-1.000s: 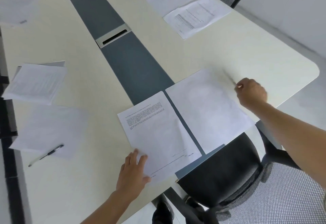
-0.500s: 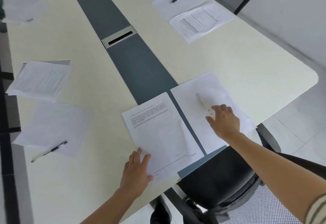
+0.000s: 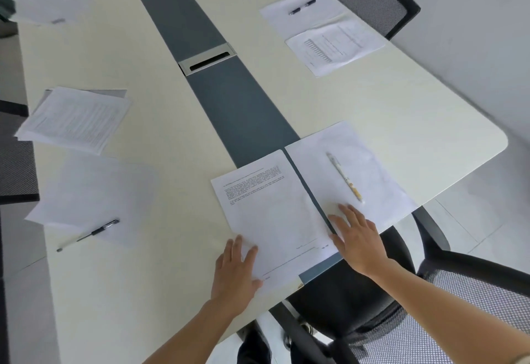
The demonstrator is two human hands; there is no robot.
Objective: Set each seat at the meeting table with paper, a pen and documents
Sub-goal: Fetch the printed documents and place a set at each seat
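Both hands lie flat and grip nothing. The left hand [image 3: 235, 269] presses spread fingers on the near left corner of the document [image 3: 272, 211]. The right hand [image 3: 358, 237] rests open on the near corner of the paper [image 3: 372, 180], by the narrow gap between the two sheets.

A second ago the right hand was a fist at the paper's far edge. Half a second ago it was over the middle of the sheet, with the pen under its fingers. Now the pen [image 3: 344, 177] lies free and slanted on the paper, just beyond the right fingertips and untouched, and the hand has drawn back toward the table [image 3: 401, 111] edge. The left hand has kept its place on the document throughout.

So this seat, in front of the chair [image 3: 352, 297], appears to have all three items. What remains here looks like squaring the sheets side by side.

The far set [image 3: 329, 45] also shows a sheet, a pen and a printed page. On the left, a sheet with a black pen [image 3: 91, 233] lies near a stack [image 3: 74, 119]. The papers at the far left corner are too blurred to judge.
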